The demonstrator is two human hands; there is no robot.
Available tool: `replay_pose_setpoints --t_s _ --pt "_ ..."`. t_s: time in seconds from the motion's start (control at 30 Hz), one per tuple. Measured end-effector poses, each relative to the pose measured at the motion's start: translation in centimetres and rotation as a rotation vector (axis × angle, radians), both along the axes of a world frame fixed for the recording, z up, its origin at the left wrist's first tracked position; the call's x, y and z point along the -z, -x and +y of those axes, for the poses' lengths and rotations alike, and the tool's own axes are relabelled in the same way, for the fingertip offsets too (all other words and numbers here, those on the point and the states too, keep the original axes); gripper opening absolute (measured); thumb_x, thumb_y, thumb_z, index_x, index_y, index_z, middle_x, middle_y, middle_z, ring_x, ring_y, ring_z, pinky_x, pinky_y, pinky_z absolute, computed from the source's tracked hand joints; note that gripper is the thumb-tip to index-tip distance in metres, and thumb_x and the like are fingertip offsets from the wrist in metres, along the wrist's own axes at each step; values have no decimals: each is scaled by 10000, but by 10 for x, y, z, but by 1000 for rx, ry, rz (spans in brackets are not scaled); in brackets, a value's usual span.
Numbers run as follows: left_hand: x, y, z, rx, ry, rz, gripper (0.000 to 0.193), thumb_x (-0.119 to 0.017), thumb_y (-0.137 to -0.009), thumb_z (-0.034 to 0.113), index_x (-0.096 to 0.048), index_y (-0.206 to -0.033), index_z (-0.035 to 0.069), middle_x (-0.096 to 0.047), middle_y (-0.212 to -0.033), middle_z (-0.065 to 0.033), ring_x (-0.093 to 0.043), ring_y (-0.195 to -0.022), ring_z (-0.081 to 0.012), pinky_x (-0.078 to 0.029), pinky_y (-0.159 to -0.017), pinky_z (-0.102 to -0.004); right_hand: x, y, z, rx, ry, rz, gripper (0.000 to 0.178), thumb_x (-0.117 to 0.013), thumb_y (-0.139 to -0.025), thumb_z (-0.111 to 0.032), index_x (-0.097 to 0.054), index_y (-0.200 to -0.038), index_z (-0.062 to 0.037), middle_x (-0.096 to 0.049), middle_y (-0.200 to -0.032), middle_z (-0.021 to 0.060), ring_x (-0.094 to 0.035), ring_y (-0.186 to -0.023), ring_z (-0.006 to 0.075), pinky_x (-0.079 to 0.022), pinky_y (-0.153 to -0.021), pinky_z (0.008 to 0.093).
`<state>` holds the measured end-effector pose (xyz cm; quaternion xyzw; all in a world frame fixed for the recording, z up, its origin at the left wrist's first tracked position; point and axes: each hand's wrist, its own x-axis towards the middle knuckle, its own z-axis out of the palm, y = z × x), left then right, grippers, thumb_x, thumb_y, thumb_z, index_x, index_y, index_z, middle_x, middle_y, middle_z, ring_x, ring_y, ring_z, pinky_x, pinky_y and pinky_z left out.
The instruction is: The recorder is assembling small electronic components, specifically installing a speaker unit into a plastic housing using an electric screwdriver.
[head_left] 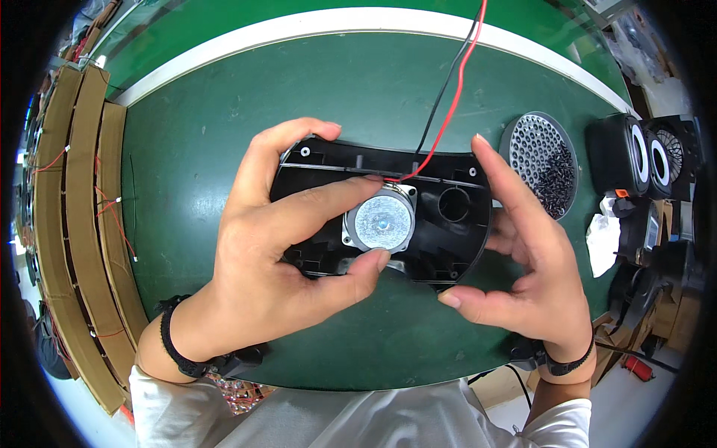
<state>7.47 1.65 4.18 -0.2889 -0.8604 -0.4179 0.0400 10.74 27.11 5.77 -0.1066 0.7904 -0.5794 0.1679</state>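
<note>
A black plastic speaker housing is held above the green tabletop, its hollow inner side up. Within it sits a round speaker driver with a silvery back and a square metal frame. My left hand pinches the driver between index finger and thumb, while other fingers reach over the housing's upper left edge. On the right end, my right hand grips the housing, index finger at the top corner and thumb at the bottom. A red wire and a black wire run from the driver's top up past the far edge.
Right of the housing, a round grey tray with a dimpled bottom holds many small dark screws. Black speaker units and a crumpled white sheet lie beyond it. Long cardboard dividers with thin wires line the left side.
</note>
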Motion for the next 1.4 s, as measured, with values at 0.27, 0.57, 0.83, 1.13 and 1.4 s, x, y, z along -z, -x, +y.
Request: replay_pose_setpoints --t_s 0.27,0.57,0.83,1.13,1.4 --pt "4 -2 1 -14 -56 -3 460 -842 -614 150 -735 -1030 -12 -489 -1309 -246 -580 -1139 -313 -466 -967 -380 -47 -57 59 159 -251 992 552 -715 -875 -203 -514 -1302 83 -602 -1238 265 -647 -1086 299 -546 -918 364" --pt "9 2 -6 -95 40 62 465 -793 -642 138 -715 -1077 -4 -499 -1323 -209 -580 -1118 -282 -439 -990 -384 -50 44 89 757 -376 1097 349 -629 -959 -109 -558 -1204 128 -635 -1183 226 -664 -1002 221 -540 -890 357" --pt "9 3 3 -109 21 89 470 -769 -630 115 -712 -1082 -1 -500 -1331 -206 -571 -1135 -288 -429 -1006 -385 -34 53 38 489 429 701 372 -506 -949 -203 -431 -1279 -46 -453 -733 29 -460 -633 131 -424 -658 330" --pt "7 8 0 -87 69 148 477 -783 -645 174 -706 -1078 -10 -499 -1323 -220 -583 -1099 -282 -433 -992 -382 -10 61 21 491 581 627 330 -508 -957 -182 -430 -1256 -68 -439 -688 9 -452 -580 129 -425 -590 312" --pt "7 8 -2 -51 97 141 480 -788 -644 171 -702 -1079 -14 -497 -1321 -226 -584 -1100 -276 -435 -988 -376 4 63 15 437 657 678 303 -524 -950 -151 -444 -1232 -76 -439 -687 8 -452 -577 127 -421 -591 307"
